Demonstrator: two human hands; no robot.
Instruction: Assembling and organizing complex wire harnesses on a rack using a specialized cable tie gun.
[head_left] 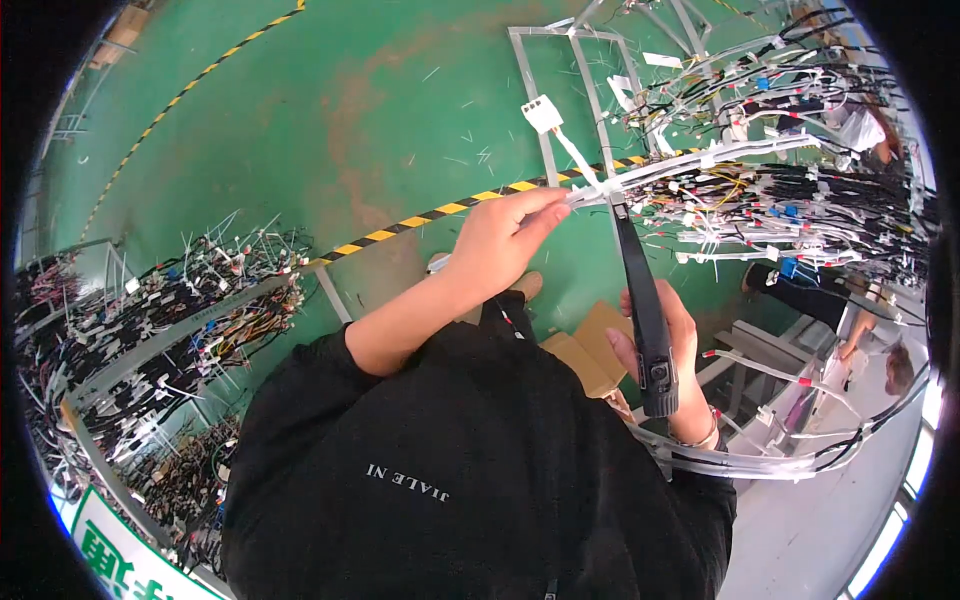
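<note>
My left hand (500,243) pinches the end of a white-wrapped wire harness (715,157) between thumb and fingers. A white connector (543,114) on a short white lead sticks up from the harness, just beyond my fingertips. My right hand (678,335) is closed around a long black cable tie gun (642,290) with a ridged knob at its near end. The gun's narrow tip meets the harness just right of my left fingers. A tie in the tip is too small to make out.
Bundles of wire harnesses hang on a metal rack (590,90) at the right, and more lie on a rack (180,330) at the left. An open cardboard box (590,355) sits below my hands. Other people are partly visible at the far right. Striped tape (440,212) crosses the green floor.
</note>
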